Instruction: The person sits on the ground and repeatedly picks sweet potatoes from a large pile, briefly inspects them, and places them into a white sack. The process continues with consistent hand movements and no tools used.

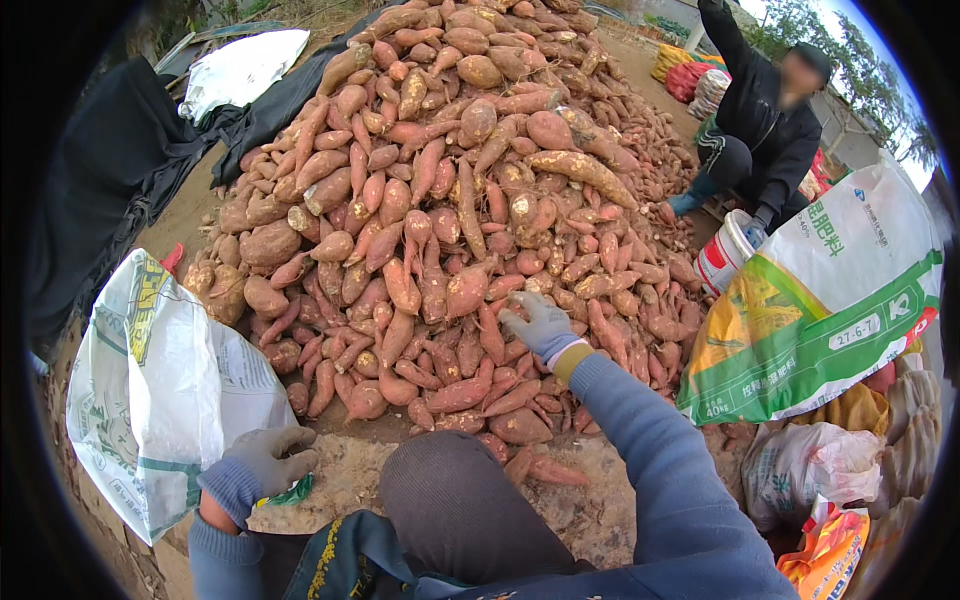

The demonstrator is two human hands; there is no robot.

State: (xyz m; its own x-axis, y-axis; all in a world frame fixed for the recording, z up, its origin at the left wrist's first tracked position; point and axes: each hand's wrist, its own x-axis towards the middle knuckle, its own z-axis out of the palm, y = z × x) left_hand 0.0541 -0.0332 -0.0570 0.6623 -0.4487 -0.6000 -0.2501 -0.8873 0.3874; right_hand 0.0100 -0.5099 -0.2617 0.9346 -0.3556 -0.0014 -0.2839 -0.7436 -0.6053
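Observation:
A large heap of sweet potatoes (pixel 420 210) rises in front of me. My right hand (pixel 538 326), in a grey-blue work glove, reaches onto the near part of the heap, fingers over the roots; whether it grips one I cannot tell. My left hand (pixel 274 463), gloved the same way, is near my knee with fingers loosely curled and parted, nothing visible in it. Just beside it stands a white woven sack (pixel 180 375) at the left. A green and white fertilizer sack (pixel 817 300) is at the right.
A co-worker in dark clothes (pixel 765 142) crouches at the upper right beside a white and red bucket (pixel 724 253). Filled bags (pixel 814 465) lie at the lower right. Black sheeting (pixel 105 187) and a white sheet (pixel 244 71) lie at the left.

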